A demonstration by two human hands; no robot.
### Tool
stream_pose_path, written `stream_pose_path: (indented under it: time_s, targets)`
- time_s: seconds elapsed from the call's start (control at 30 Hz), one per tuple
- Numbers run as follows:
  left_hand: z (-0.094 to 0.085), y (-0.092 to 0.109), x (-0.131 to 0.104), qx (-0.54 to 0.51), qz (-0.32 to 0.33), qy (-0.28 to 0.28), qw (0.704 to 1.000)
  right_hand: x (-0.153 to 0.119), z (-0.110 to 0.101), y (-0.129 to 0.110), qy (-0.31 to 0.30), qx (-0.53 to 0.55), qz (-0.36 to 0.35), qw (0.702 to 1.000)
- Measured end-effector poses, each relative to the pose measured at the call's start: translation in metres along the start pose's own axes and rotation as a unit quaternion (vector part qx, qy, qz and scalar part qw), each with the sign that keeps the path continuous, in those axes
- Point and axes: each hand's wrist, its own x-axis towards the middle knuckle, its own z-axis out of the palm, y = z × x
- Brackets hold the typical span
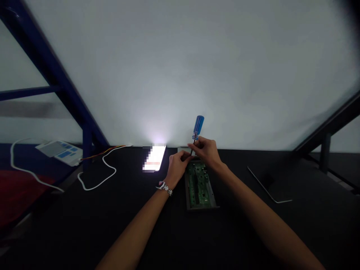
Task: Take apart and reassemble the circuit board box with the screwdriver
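A screwdriver with a clear blue handle stands nearly upright, tilted a little to the right. My right hand pinches its shaft below the handle. Beneath both hands lies a green circuit board in a dark metal tray. My left hand, with a watch on the wrist, is at the tray's far left corner, its fingers closed near the screwdriver's tip. What those fingers hold, if anything, is hidden. A greyish flat piece shows just behind the fingers.
A brightly lit screen lies left of my left hand. A white cable curls on the black table. Farther left are a white and blue card and blue frame bars. A thin bent metal edge lies right.
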Motion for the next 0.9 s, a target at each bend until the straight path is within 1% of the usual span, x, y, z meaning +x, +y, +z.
stream_pose_path:
  time_s: [0.07, 0.17, 0.23, 0.27, 0.37, 0.43, 0.57, 0.67, 0.73, 0.83, 0.9]
  targets:
    - [-0.001, 0.0, -0.001, 0.003, 0.008, -0.005, 1.0, 0.0, -0.002, 0.0, -0.015, 0.009, -0.007, 1.0]
    - [-0.001, 0.0, -0.002, 0.013, 0.022, -0.007, 1.0, 0.002, -0.009, -0.001, -0.089, 0.038, -0.009, 0.995]
    - [-0.002, 0.0, -0.002, 0.02, 0.029, -0.011, 0.999, 0.002, -0.013, -0.003, -0.118, 0.03, -0.006, 0.993]
    - [-0.002, 0.001, -0.002, 0.024, 0.032, -0.014, 0.999, 0.002, -0.013, -0.004, -0.115, 0.015, -0.006, 0.993]
    - [-0.002, 0.003, -0.002, 0.03, 0.039, -0.024, 0.999, 0.001, -0.012, -0.006, -0.065, -0.027, -0.016, 0.997]
    - [-0.003, 0.004, -0.003, 0.032, 0.041, -0.027, 0.998, 0.0, -0.01, -0.006, -0.052, -0.018, -0.02, 0.998]
    - [-0.003, 0.002, -0.003, 0.029, 0.035, -0.03, 0.999, 0.002, -0.009, -0.005, -0.076, 0.078, 0.007, 0.994]
    - [-0.004, 0.001, -0.001, 0.026, 0.021, -0.034, 0.999, 0.004, -0.011, -0.005, -0.08, 0.167, 0.041, 0.982]
    - [-0.007, 0.002, 0.0, 0.025, 0.021, -0.037, 0.999, 0.005, -0.012, -0.006, -0.082, 0.203, 0.053, 0.974]
    - [-0.014, 0.006, -0.003, 0.037, 0.047, -0.017, 0.998, 0.006, -0.013, -0.008, -0.077, 0.221, 0.067, 0.97]
    - [-0.018, 0.011, -0.01, 0.058, 0.077, -0.003, 0.995, 0.007, -0.013, -0.008, -0.07, 0.223, 0.073, 0.97]
